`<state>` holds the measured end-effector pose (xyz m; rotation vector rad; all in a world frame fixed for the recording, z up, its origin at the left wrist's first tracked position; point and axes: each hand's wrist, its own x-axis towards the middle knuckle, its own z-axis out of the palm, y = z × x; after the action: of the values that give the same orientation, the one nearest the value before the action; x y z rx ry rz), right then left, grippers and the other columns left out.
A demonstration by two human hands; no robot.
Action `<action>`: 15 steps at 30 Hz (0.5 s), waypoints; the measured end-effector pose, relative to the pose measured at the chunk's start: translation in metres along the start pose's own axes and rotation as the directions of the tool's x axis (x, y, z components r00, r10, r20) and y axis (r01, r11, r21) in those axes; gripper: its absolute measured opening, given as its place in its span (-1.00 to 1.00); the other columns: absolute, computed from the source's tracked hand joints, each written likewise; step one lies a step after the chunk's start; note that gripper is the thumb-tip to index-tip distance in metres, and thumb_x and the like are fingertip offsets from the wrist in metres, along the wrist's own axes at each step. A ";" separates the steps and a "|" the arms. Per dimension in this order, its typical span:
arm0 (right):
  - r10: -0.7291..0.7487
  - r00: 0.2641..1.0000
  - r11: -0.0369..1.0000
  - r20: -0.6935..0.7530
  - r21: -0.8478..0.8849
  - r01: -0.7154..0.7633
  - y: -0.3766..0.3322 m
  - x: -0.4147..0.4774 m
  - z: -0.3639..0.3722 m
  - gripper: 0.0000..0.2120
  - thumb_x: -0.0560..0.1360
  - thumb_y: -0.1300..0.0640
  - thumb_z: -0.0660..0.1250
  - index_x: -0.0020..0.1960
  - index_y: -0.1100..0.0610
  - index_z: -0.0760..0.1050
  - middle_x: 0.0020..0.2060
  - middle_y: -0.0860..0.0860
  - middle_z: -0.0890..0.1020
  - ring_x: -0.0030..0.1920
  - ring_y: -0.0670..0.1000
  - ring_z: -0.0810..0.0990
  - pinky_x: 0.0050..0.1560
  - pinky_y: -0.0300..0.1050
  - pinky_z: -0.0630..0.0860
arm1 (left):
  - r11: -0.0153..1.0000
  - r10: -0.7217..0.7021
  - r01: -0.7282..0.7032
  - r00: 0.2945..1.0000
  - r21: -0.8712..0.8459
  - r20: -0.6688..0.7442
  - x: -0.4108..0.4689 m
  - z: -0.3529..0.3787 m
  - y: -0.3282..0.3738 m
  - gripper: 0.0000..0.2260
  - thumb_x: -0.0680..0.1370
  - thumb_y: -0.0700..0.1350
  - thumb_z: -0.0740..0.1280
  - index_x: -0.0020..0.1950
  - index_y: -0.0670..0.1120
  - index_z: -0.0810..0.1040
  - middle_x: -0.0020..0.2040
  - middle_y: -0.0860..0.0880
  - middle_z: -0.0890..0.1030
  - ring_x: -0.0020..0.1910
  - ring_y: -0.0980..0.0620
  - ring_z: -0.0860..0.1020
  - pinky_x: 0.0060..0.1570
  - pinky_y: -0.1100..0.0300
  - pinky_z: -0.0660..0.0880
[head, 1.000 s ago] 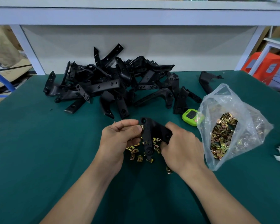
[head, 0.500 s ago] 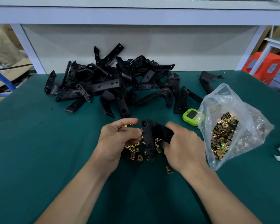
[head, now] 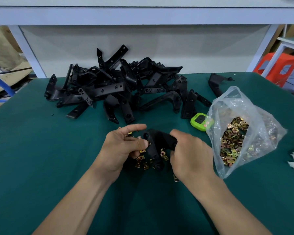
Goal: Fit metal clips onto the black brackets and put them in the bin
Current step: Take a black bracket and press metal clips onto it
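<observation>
On surface [head: 41,167] | bracket pile [head: 115,89] at rear centre | 1 bracket [head: 214,83] apart at rear right | bag [head: 231,100] holding clips [head: 232,141] at right | timer [head: 199,122] touching bag's left side | loose clips [head: 141,161] in front of pile, under held bracket [head: 159,139]

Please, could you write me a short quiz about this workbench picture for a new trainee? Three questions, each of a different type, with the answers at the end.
1. True or false: the right hand grips the black bracket.
2. Where is the green timer? A) on the table, right beside the plastic bag; B) in a drawer; C) on the floor.
3. Fill in: the left hand pinches a metal ____ against the edge of the bracket.

Key: 1 true; 2 A; 3 clip.
</observation>
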<state>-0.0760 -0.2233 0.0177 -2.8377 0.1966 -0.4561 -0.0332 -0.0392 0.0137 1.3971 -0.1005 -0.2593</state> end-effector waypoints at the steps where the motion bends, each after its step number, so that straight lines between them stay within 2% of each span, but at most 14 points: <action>1: -0.005 1.000 1.000 -0.006 -0.008 0.005 -0.001 -0.001 0.001 -0.69 0.37 0.28 0.38 -0.17 -0.02 0.28 -0.38 -0.10 0.41 -0.41 0.00 0.35 -0.45 -0.15 0.05 | 1.000 0.001 -0.001 1.000 -0.006 0.001 0.000 0.000 0.000 -0.62 0.31 -0.26 0.57 0.06 0.05 0.74 -0.42 -0.06 0.50 -0.48 0.09 0.43 -0.43 0.30 0.41; 5: 0.015 1.000 1.000 -0.004 0.024 -0.015 -0.001 -0.002 0.003 -0.70 0.38 0.27 0.39 -0.15 -0.03 0.30 -0.39 -0.11 0.40 -0.44 -0.13 0.27 -0.45 -0.17 0.05 | 1.000 0.011 -0.012 0.999 -0.025 -0.043 -0.001 0.004 -0.002 -0.69 0.43 -0.34 0.52 0.09 -0.02 0.73 -0.37 -0.07 0.57 -0.47 0.09 0.46 -0.43 0.31 0.43; 8: 0.037 0.999 0.993 0.038 0.113 -0.041 -0.001 -0.002 0.004 -0.76 0.41 0.19 0.40 -0.10 -0.04 0.37 -0.38 -0.12 0.44 -0.42 -0.14 0.31 -0.44 -0.19 0.10 | 0.993 -0.030 0.023 0.998 -0.119 -0.059 0.000 0.011 -0.003 -0.74 0.49 -0.26 0.48 0.16 -0.06 0.71 -0.34 -0.02 0.58 -0.46 0.11 0.50 -0.45 0.32 0.42; 11: 0.040 0.997 0.977 0.065 0.206 -0.053 0.000 0.000 0.002 -0.80 0.42 0.12 0.41 -0.09 -0.05 0.40 -0.38 -0.12 0.49 -0.39 -0.12 0.37 -0.43 -0.17 0.17 | 0.956 -0.107 0.117 0.993 -0.268 0.053 0.003 0.010 0.000 -0.72 0.52 -0.09 0.42 0.22 -0.09 0.69 -0.20 0.01 0.63 -0.42 0.13 0.51 -0.47 0.33 0.40; 15: 0.021 0.997 0.975 0.078 0.219 -0.038 0.001 0.001 0.001 -0.79 0.39 0.11 0.43 -0.08 -0.05 0.42 -0.37 -0.11 0.52 -0.35 -0.05 0.43 -0.41 -0.13 0.23 | 0.959 -0.098 0.128 0.987 -0.253 0.129 0.002 0.004 0.002 -0.72 0.41 -0.06 0.49 0.11 0.00 0.75 -0.18 0.02 0.66 -0.41 0.14 0.54 -0.44 0.35 0.44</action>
<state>-0.0747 -0.2245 0.0170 -2.6250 0.1623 -0.3413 -0.0316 -0.0431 0.0157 1.1271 -0.0789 -0.4335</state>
